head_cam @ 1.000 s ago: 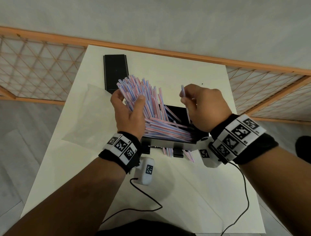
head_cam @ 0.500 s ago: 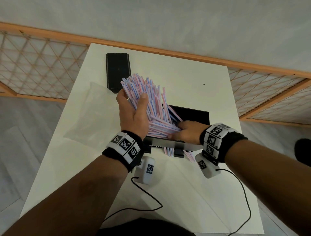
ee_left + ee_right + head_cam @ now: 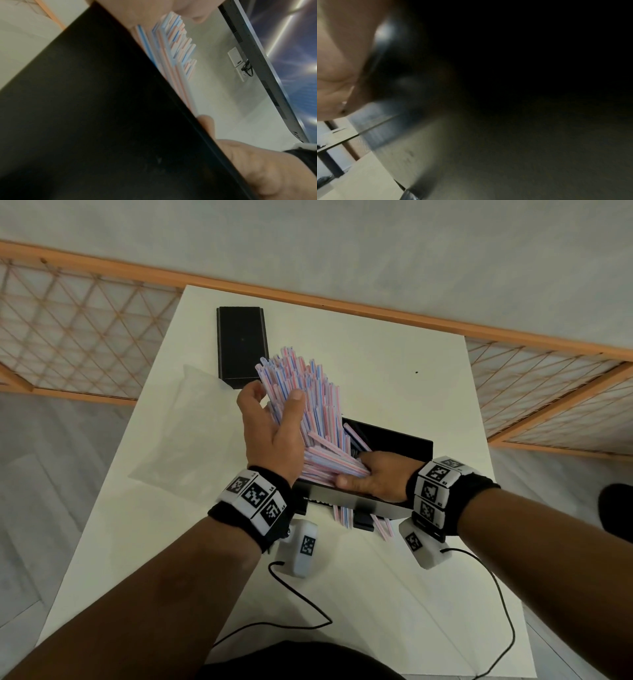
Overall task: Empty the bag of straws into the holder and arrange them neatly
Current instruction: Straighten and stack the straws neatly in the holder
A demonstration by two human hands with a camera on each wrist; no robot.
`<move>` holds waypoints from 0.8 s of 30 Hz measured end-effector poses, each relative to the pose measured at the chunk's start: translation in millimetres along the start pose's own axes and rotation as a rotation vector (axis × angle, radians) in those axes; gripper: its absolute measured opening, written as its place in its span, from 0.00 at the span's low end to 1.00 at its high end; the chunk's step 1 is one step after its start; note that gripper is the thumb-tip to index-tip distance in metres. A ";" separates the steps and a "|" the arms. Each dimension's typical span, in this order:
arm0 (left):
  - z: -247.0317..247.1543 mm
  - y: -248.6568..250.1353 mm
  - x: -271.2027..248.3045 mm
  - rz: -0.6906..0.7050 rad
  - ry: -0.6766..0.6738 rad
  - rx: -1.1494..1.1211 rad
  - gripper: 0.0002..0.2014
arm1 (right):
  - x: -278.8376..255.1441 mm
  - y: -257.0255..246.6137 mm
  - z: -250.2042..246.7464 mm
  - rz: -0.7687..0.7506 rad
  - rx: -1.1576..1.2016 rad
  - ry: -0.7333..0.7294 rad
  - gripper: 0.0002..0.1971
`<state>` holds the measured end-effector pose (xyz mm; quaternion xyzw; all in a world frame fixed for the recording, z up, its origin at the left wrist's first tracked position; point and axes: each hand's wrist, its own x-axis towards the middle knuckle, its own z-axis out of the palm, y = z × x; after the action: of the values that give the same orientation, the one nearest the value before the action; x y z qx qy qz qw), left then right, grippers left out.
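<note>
A thick bundle of pink, blue and white striped straws (image 3: 308, 402) stands tilted out of the black holder (image 3: 404, 441), lower ends inside it. My left hand (image 3: 274, 405) grips the bundle at mid-height, thumb on the near side. Low in the holder, my right hand (image 3: 363, 474) pushes against the straws' lower ends. Its thumb lies along the front wall and its fingertips are buried. A few straws (image 3: 342, 513) poke out under the holder's front. In the left wrist view the straws (image 3: 176, 54) rise behind the holder's wall (image 3: 102, 108). The right wrist view is dark and blurred.
The holder's black lid (image 3: 241, 344) lies at the back left of the white table (image 3: 394, 364). The clear plastic bag (image 3: 185, 426) lies flat left of my left hand. Camera cables (image 3: 301, 625) trail over the near table. A wooden lattice rail (image 3: 85, 320) runs behind.
My right hand, which held one straw up, has come down into the holder against the straws' lower ends. My left hand has stood the bundle more upright.
</note>
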<state>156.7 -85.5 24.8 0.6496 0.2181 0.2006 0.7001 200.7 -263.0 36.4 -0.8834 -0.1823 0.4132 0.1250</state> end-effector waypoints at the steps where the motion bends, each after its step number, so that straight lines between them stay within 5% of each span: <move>1: 0.0 1.6 -0.6 0.013 -0.008 0.004 0.27 | 0.2 1.5 -1.2 -0.030 0.013 0.019 0.16; 6: 1.8 12.6 -3.7 0.047 -0.025 0.057 0.42 | 2.9 6.5 -4.6 -0.177 0.105 0.147 0.21; 10: 4.3 21.4 2.0 0.015 0.027 0.029 0.39 | 2.1 5.1 -6.8 -0.245 0.173 0.260 0.35; 18: -3.0 12.1 1.6 -0.062 0.059 -0.016 0.44 | -25.4 3.1 -13.4 -0.128 0.019 0.499 0.31; 24: -2.5 3.3 -3.9 -0.008 0.001 0.009 0.34 | -36.0 9.5 6.3 -0.055 -0.109 0.200 0.26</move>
<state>152.0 -85.4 28.1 0.6519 0.2219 0.1973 0.6978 176.6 -286.5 53.6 -0.9204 -0.2153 0.3088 0.1060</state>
